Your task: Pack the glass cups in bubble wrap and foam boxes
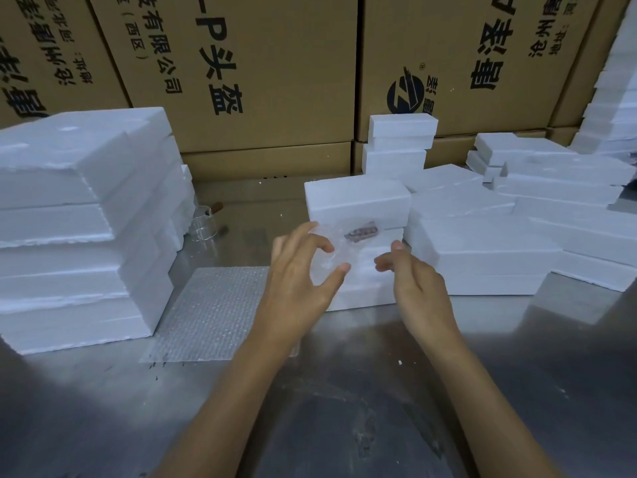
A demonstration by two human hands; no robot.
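mostly clear, blurred wrapped cup point(348, 250) between hands

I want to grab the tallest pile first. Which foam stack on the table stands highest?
The foam stack at far left: its several thick slabs rise above the centre stack by the hands and the low right piles.

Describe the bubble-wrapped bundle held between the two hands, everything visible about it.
The bubble-wrapped bundle is a small, clear, crinkled packet, seemingly plastic bubble film, with a brownish-red patch near its top; what is inside cannot be made out. It is held off the metal table, in front of a stack of white foam boxes. The left hand curls its fingers and thumb around its left side; the right hand pinches its right edge.
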